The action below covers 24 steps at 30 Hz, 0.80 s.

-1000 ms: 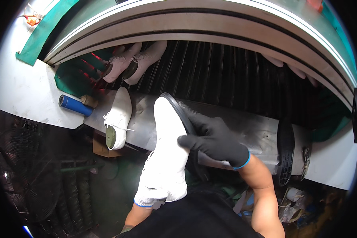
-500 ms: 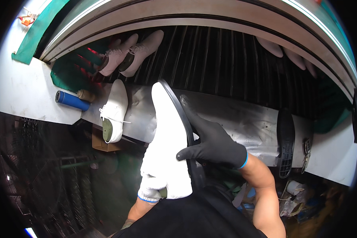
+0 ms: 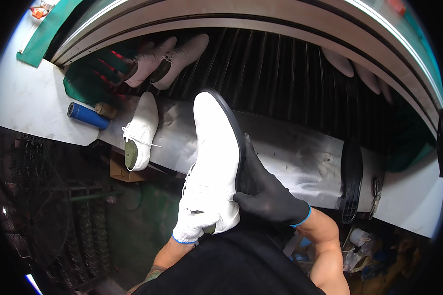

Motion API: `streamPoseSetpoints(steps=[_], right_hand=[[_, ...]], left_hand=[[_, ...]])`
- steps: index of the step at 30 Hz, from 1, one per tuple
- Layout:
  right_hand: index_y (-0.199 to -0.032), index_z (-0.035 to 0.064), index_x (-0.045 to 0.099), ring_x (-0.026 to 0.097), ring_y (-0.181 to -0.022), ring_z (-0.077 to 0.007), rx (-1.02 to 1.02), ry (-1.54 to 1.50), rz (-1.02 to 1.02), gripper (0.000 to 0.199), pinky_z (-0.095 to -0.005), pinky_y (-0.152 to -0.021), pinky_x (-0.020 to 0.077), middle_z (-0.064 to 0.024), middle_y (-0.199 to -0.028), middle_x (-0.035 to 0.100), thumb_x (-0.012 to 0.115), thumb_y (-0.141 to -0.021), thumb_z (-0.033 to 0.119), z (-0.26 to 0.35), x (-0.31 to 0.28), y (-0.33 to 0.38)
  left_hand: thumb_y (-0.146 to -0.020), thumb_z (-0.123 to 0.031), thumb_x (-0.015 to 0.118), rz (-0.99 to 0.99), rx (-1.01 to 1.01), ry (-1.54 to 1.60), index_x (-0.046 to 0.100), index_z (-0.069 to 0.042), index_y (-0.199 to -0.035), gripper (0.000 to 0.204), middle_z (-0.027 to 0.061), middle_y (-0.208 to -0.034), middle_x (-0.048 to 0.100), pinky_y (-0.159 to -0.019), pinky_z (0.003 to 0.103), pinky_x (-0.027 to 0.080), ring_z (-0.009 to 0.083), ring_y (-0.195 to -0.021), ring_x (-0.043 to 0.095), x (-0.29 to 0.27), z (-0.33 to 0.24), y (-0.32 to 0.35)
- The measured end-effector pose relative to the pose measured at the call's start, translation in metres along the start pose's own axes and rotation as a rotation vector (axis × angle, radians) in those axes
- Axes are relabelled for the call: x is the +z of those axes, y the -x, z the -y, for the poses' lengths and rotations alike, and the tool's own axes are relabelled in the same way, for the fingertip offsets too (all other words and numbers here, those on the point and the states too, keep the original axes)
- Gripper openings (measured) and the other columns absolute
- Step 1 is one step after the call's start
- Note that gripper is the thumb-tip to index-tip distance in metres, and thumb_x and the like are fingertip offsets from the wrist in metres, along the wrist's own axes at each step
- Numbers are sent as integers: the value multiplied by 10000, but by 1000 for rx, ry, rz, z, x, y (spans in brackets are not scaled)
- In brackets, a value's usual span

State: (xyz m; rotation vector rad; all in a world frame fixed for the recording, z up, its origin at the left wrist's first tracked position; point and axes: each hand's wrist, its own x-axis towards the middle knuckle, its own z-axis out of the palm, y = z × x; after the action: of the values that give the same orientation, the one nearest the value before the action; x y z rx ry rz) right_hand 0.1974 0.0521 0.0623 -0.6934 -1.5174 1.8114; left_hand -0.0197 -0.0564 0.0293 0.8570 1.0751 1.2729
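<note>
A white shoe with a dark sole (image 3: 214, 152) is held up in front of the person, toe pointing far, above the near edge of the metal desk (image 3: 300, 152). The left hand (image 3: 194, 221), in a white glove, has its grip closed around the heel end from below, while the right hand (image 3: 268, 194), in a black glove, has its grip wrapped on the sole side at the right, fingers running up along the dark edge. Compared with half a second ago, the shoe stands more upright and slightly nearer the middle of the view, its toe now reaching toward the dark ribbed conveyor (image 3: 290, 69) beyond. A second white shoe (image 3: 140, 130) lies on the desk to the left, well apart from the held one, as before. A blue cylinder (image 3: 87, 115) rests further left. Two pale shoes (image 3: 167, 59) sit on the conveyor at far left, and a black sole (image 3: 352, 179) lies on the desk at right.
</note>
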Motion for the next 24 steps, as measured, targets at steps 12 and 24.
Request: streamPoseSetpoints(steps=[12,24], right_hand=[[-1648,46,175,514,-1384,-321,-158,-149,-524,979,-439,-1143,454,-198,-1536,453,751,-871,196,-77,18,-34],[-1631,48,251,592,-1338,-301,115,-492,-173,1072,-447,-1127,491,-161,-1463,559,856,-751,140,-70,18,-3]], left_hand=[[-725,-221,907,-251,462,-1116,557,-47,-1463,835,262,-1429,565,-1072,457,497,385,-1229,629,14,-25,-16],[-843,-177,820,61,684,-1377,698,36,-1264,487,104,-734,684,-598,392,505,271,-614,647,-7,-74,-41]])
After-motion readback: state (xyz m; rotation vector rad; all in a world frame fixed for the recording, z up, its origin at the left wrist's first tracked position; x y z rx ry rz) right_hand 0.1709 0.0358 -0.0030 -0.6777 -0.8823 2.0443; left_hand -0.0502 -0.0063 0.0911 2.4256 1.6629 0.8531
